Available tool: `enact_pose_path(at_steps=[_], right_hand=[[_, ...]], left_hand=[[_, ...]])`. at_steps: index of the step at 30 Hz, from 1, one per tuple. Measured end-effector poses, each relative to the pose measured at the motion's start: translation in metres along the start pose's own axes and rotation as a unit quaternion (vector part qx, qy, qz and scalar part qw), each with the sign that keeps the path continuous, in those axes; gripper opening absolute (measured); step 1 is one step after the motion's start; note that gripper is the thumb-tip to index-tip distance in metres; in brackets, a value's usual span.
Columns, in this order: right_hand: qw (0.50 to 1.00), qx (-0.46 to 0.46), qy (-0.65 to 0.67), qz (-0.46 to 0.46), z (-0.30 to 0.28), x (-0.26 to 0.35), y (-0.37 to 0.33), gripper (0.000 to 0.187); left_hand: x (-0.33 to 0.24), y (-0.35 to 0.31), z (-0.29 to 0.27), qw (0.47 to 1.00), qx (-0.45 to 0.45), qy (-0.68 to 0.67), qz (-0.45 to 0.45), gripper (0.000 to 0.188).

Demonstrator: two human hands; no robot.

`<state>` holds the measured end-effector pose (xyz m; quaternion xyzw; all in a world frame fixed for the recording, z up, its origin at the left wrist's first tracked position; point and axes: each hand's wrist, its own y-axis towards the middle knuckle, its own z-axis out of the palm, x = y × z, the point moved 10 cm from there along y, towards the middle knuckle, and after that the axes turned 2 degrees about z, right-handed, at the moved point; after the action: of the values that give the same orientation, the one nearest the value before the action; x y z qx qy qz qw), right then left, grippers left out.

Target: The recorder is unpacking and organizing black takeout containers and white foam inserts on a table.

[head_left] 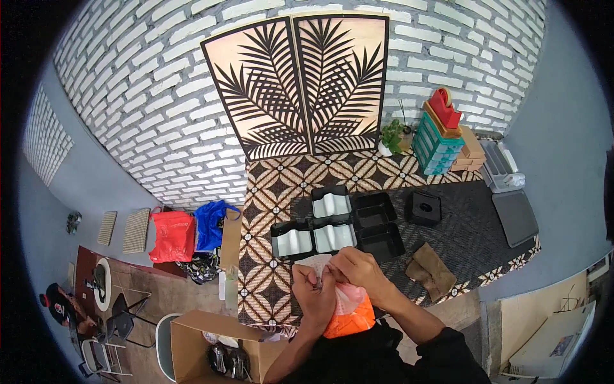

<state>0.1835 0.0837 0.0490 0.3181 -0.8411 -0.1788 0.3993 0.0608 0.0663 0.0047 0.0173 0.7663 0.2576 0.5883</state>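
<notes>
Close to my body, at the table's front edge, I hold an orange plastic packet with a pale, see-through pinkish upper part. My left hand is closed round its left side, thumb and fingers pinched. My right hand pinches at the top, close to the left fingertips. A pale dotted sheet sticks up between the hands; whether it is part of the packet I cannot tell. Just beyond stand black trays with pale grey wavy pieces in them, and black trays without such pieces.
A black lidded box and a crumpled brown cloth lie to the right. Farther back are teal drawers topped by a red tape dispenser, and a plant. A cardboard box stands lower left; a person sits far left.
</notes>
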Motion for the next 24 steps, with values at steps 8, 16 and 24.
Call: enact_pose_path(at_steps=[8, 16, 24], right_hand=[[0.995, 0.090, -0.017, -0.023, -0.009, 0.003, 0.003, 0.017], [0.989, 0.142, -0.038, -0.031, 0.002, 0.013, 0.012, 0.022], [0.993, 0.086, -0.053, -0.065, 0.011, 0.007, 0.006, 0.018]], left_hand=[[-0.034, 0.020, 0.006, 0.963, 0.264, 0.059, -0.008, 0.033], [-0.048, 0.020, -0.001, 0.965, 0.252, 0.078, 0.003, 0.042], [-0.021, 0.012, 0.009, 0.965, 0.247, 0.047, -0.076, 0.031]])
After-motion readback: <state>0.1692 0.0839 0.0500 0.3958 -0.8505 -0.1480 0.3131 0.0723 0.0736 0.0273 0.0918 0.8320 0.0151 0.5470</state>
